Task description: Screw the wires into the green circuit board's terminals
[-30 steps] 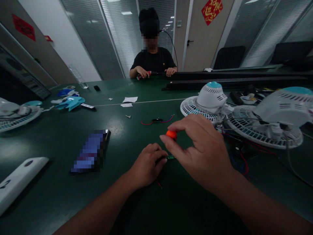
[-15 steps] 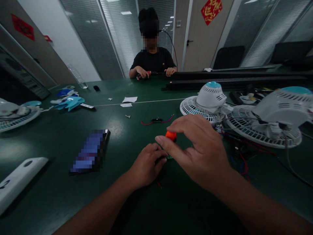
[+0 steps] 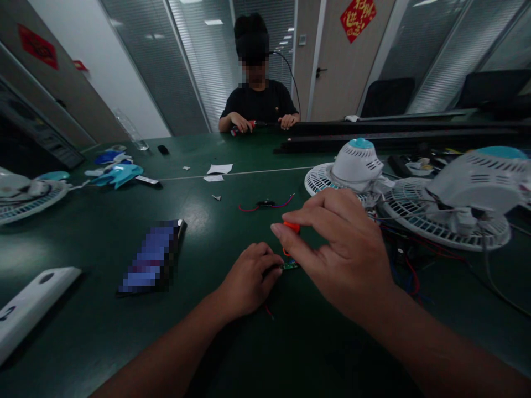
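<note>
A small green circuit board [image 3: 290, 265] is pinched by its left end in the fingers of my left hand [image 3: 251, 279], low over the table. Red and dark wire ends [image 3: 269, 312] stick out below that hand. Above the board, my right hand [image 3: 344, 254] grips an orange-topped, knob-like handle [image 3: 292, 226] between thumb and fingers. Its lower part is hidden behind the thumb, so I cannot tell what tool it is. A bit of orange shows just over the board. Beyond my hands lies a small black part with red and purple wires [image 3: 265, 204].
White fan housings [image 3: 359, 163] with loose wires stand at the right. A phone [image 3: 151, 257] and a white numbered panel [image 3: 37, 309] lie at the left. Further back are paper scraps [image 3: 219, 168] and light-blue fan blades [image 3: 118, 174]. Across the table sits a person [image 3: 257, 102] holding a red-handled tool.
My right hand has shifted slightly right, and the orange handle top shows less. More of the circuit board is visible. My left hand has stayed in place.
</note>
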`<state>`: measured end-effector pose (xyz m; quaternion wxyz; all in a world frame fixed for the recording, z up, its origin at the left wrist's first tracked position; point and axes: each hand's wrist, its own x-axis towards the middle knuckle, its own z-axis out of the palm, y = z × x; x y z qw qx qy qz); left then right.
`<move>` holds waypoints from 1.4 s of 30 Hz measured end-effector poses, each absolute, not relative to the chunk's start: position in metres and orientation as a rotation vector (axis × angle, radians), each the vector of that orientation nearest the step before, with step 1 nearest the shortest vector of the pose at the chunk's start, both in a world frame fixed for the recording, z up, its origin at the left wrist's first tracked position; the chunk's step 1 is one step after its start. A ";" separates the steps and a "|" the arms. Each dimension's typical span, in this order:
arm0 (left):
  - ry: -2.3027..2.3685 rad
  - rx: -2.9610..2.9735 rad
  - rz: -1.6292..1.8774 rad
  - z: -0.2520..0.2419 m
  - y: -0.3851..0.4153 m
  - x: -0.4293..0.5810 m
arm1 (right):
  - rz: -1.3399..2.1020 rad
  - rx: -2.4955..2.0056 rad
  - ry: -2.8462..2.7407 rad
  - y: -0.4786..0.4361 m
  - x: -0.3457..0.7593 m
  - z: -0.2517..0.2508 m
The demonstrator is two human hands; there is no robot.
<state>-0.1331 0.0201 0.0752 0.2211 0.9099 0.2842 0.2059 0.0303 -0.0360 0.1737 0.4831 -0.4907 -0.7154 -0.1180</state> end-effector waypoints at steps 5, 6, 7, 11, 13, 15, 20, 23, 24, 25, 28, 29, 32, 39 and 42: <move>0.777 2.513 0.588 0.075 0.020 -0.134 | -0.292 -1.187 -1.733 -0.036 0.030 0.173; 0.776 2.512 0.589 0.075 0.021 -0.134 | -0.293 -1.184 -1.732 -0.037 0.030 0.174; 0.773 2.510 0.586 0.075 0.021 -0.134 | -0.291 -1.184 -1.733 -0.037 0.030 0.174; 0.773 2.505 0.579 0.075 0.020 -0.133 | -0.277 -1.192 -1.738 -0.037 0.030 0.174; 0.774 2.505 0.587 0.074 0.020 -0.133 | -0.275 -1.186 -1.740 -0.036 0.030 0.174; 0.770 2.506 0.592 0.074 0.020 -0.133 | -0.275 -1.179 -1.743 -0.036 0.030 0.174; 0.769 2.511 0.598 0.072 0.020 -0.134 | -0.256 -1.177 -1.747 -0.037 0.030 0.173; 0.770 2.513 0.588 0.072 0.020 -0.134 | -0.235 -1.167 -1.760 -0.037 0.030 0.174; 0.772 2.515 0.586 0.073 0.020 -0.134 | -0.229 -1.166 -1.764 -0.037 0.030 0.173; 0.776 2.517 0.585 0.073 0.020 -0.134 | -0.226 -1.165 -1.765 -0.037 0.031 0.173; 0.783 2.527 0.569 0.076 0.020 -0.132 | -0.236 -1.167 -1.761 -0.036 0.032 0.172; 0.782 2.532 0.562 0.077 0.020 -0.132 | -0.237 -1.168 -1.761 -0.036 0.032 0.172; 0.788 2.536 0.552 0.079 0.019 -0.131 | -0.239 -1.168 -1.763 -0.036 0.032 0.172; 0.778 2.529 0.594 0.077 0.020 -0.133 | -0.247 -1.177 -1.768 -0.037 0.031 0.173; 0.784 2.522 0.595 0.076 0.019 -0.133 | -0.253 -1.186 -1.766 -0.037 0.031 0.173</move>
